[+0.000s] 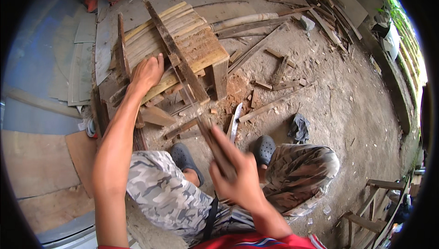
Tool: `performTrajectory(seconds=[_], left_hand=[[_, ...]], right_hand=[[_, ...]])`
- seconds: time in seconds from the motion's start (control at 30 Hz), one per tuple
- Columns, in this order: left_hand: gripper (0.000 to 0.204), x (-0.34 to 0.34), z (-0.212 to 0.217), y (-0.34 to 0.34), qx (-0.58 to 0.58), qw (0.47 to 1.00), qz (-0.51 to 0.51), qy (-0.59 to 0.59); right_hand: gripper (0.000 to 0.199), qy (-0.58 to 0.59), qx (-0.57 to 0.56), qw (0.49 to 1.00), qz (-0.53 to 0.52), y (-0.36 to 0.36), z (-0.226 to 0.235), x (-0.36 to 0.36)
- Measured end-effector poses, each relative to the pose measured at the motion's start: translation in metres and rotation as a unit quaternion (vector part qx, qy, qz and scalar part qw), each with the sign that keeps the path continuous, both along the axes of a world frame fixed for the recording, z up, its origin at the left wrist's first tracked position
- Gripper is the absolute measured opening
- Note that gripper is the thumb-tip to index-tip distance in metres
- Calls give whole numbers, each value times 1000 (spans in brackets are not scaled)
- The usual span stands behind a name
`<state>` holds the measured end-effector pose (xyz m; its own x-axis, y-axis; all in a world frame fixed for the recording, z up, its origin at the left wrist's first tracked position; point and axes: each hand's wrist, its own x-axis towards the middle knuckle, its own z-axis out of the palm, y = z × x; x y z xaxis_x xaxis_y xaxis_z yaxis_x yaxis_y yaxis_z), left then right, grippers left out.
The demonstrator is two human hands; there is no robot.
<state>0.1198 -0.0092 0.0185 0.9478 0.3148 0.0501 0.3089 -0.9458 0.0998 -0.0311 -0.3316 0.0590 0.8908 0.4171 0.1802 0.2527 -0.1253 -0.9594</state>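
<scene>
My left hand (pixel 147 71) is closed at the near edge of a low wooden bench (pixel 199 43), beside a long dark wooden strip (pixel 164 29) lying across it. What its fingers hold, if anything, is hidden. My right hand (pixel 240 178) grips the brown handle of a thin-bladed tool (pixel 212 144), smeared by motion. The tool's narrow blade reaches up beside the strip toward a small wood block (pixel 174 59) at the strip's edge. Its exact kind is blurred. Sawdust covers part of the bench top.
A pale flat blade (pixel 236 122) lies on the ground between my feet. Wood offcuts (pixel 283 68) and a crumpled black bag (pixel 299 128) are to the right. Stacked boards (pixel 327 20) lie at the far right, and a wooden frame (pixel 366 217) stands at the lower right.
</scene>
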Motion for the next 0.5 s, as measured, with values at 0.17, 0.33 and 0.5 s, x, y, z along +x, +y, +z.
performTrajectory(seconds=[0.17,0.33,0.5], left_hand=[[63,6,-33,42,-8,999,-16,-32],[67,-3,0,2,-56,998,29,10],[67,-9,6,-4,-64,998,-6,-16]], right_hand=[[64,-5,52,998,-29,87,-32,71],[66,19,-15,1000,9,6,-22,-4],[70,41,-50,998,16,-20,-2,-20]])
